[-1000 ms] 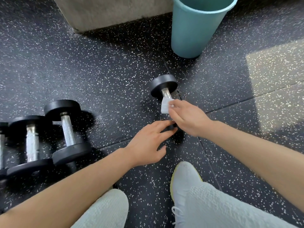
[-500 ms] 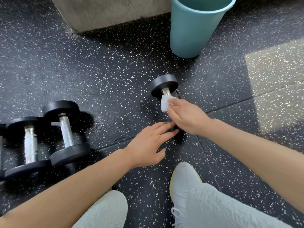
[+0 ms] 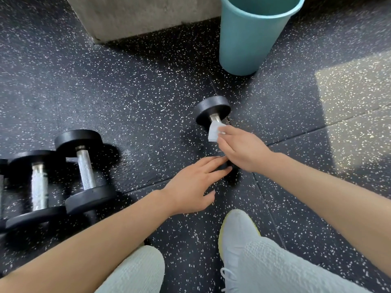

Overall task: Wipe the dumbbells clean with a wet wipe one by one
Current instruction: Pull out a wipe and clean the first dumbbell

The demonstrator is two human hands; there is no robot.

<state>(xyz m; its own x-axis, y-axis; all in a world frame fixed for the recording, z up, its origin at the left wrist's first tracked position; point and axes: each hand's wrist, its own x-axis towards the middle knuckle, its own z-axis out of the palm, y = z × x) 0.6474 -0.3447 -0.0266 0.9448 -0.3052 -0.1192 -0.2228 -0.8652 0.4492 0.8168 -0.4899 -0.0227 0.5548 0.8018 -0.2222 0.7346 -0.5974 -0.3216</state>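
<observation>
Dumbbell (image 3: 212, 111) heads matt black, handle bright metal; bin (image 3: 251, 37) at 12 o'clock smooth plastic; floor (image 3: 137, 98) speckled rough rubber.

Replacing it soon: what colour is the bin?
The bin is plain teal; head view.

This looks like a gym or weights room. The floor of black rubber matting flecked with white (image 3: 148, 92) is laid in large tiles with visible seams. Black round-headed dumbbells with knurled steel handles (image 3: 85, 166) lie side by side on it at the left, and another dumbbell (image 3: 212, 109) of the same kind lies apart near the middle. A bare grey concrete block (image 3: 143, 15) and a teal plastic bin (image 3: 249, 39) stand at the far side.
</observation>
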